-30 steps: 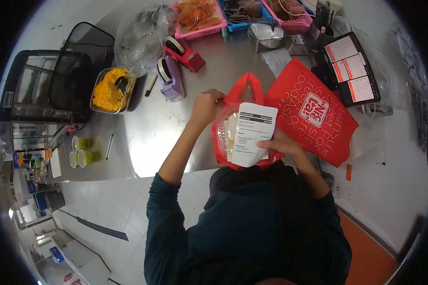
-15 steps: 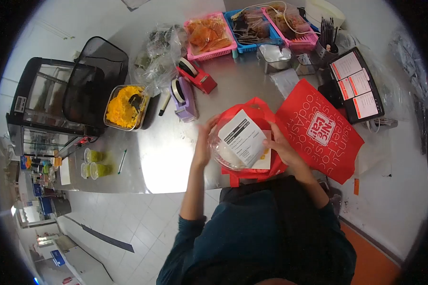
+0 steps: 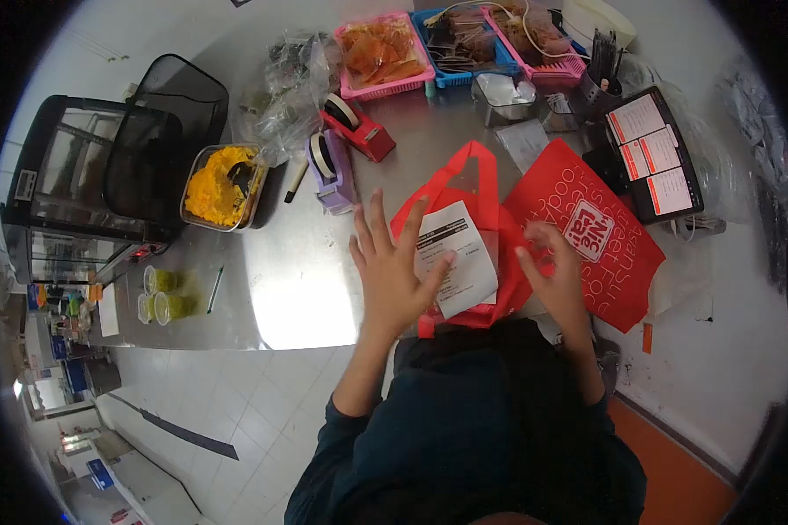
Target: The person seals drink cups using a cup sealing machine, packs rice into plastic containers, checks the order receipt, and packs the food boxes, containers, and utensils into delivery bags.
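Observation:
My left hand (image 3: pixel 394 267) is raised with its fingers spread, over the left side of an open red bag (image 3: pixel 511 289); its thumb overlaps the edge of a white printed paper (image 3: pixel 468 262). The paper lies tilted on top of the bag's contents, and what is under it is mostly hidden. To the right of the paper, my right hand (image 3: pixel 556 267) has its fingers apart and curved, holding nothing. A second red bag (image 3: pixel 626 254) with white print lies flat at the right, beside the open one.
A purple tape dispenser (image 3: pixel 331 179) and a red one (image 3: pixel 363 131) stand behind my left hand. Further left are a tub of yellow food (image 3: pixel 217 188) and green cups (image 3: pixel 173 306). A tablet (image 3: pixel 657 153) stands at the right. Baskets (image 3: pixel 403 86) line the back.
Both hands have let go of the container and the paper and opened. The container, visible earlier, is now hidden in the bag, and a bag handle stands up behind the paper.

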`<state>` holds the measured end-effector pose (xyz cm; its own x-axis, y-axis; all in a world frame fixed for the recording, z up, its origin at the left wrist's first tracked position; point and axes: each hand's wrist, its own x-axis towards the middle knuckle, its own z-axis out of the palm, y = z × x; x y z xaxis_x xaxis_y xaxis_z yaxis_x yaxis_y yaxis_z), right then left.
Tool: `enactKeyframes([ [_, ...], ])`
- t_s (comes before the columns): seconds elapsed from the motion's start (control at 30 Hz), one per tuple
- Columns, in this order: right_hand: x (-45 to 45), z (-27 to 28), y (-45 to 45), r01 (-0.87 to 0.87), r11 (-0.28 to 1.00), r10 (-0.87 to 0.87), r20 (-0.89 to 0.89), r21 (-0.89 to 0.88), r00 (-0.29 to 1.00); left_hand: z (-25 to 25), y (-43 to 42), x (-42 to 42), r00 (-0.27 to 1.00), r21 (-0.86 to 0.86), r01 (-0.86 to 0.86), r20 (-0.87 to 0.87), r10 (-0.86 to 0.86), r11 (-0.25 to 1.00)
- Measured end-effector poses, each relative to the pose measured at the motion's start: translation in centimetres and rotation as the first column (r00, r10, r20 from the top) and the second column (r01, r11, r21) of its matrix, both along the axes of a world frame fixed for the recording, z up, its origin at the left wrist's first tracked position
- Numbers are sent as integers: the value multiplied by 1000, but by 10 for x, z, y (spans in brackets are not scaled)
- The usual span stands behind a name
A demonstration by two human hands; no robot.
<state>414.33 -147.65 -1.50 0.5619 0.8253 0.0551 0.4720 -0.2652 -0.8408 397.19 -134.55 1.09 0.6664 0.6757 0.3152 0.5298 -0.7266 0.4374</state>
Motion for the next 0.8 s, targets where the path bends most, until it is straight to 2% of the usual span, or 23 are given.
enactKeyframes([
  [0.03, -1, -15, 6, 39, 991, -70, 256, 126, 964, -1, -11, 4, 999, -28, -25, -22, 24, 999],
  [0.07, 0, -36, 17, 64, 992, -101, 379, 108, 920, -3, -22, 8, 998, -57, -48, -48, 45, 997],
  [0.1, 5, -51, 24, 6, 995, -26, 205, 97, 978, -8, -31, 13, 998, -9, 31, -62, -31, 999],
  [0.17, 25, -63, 39, -115, 986, 133, -147, 121, 980, -19, -41, 24, 980, 95, 184, -90, -175, 978],
  [0.23, 53, -50, 52, -256, 963, 270, -267, 84, 925, -20, -42, 30, 952, 94, 301, -94, -293, 949],
  [0.27, 43, 2, 53, -237, 968, 246, -136, 77, 960, -23, -40, 34, 954, 128, 291, -108, -278, 948],
  [0.3, 37, 30, 49, -249, 965, 256, -89, 85, 963, -24, -37, 37, 957, 99, 285, -90, -276, 954],
  [0.37, 25, 60, 37, -267, 958, 267, 14, 102, 964, -25, -33, 44, 960, 50, 279, -50, -276, 959],
  [0.4, 23, 61, 27, -178, 973, 186, -38, 147, 982, -25, -33, 46, 960, 39, 261, -116, -255, 965],
  [0.47, 23, 54, -2, 0, 975, 34, -147, 224, 989, -28, -36, 53, 965, 20, 223, -145, -218, 975],
  [0.53, 15, -20, -45, 130, 983, -87, -298, 128, 951, -28, -38, 57, 971, 36, 183, -165, -175, 982],
  [0.6, -9, -52, -67, -126, 991, 122, -81, -52, 989, -28, -42, 60, 977, 82, 142, -171, -126, 986],
  [0.63, -28, -60, -72, -123, 992, 116, -390, 7, 913, -28, -42, 61, 970, 53, 151, -201, -137, 987],
  [0.67, -41, -60, -73, -102, 993, 114, -662, 57, 741, -29, -42, 61, 961, 19, 156, -233, -147, 988],
  [0.7, -38, -49, -77, -136, 990, 138, -269, 25, 953, -30, -43, 61, 950, -17, 160, -268, -158, 987],
  [0.73, -35, -17, -79, -156, 988, 156, 173, -16, 972, -30, -44, 62, 952, -68, 143, -264, -156, 987],
  [0.8, -24, 42, -72, -228, 964, 206, 156, 138, 966, -27, -45, 67, 953, -160, 116, -259, -155, 980],
])
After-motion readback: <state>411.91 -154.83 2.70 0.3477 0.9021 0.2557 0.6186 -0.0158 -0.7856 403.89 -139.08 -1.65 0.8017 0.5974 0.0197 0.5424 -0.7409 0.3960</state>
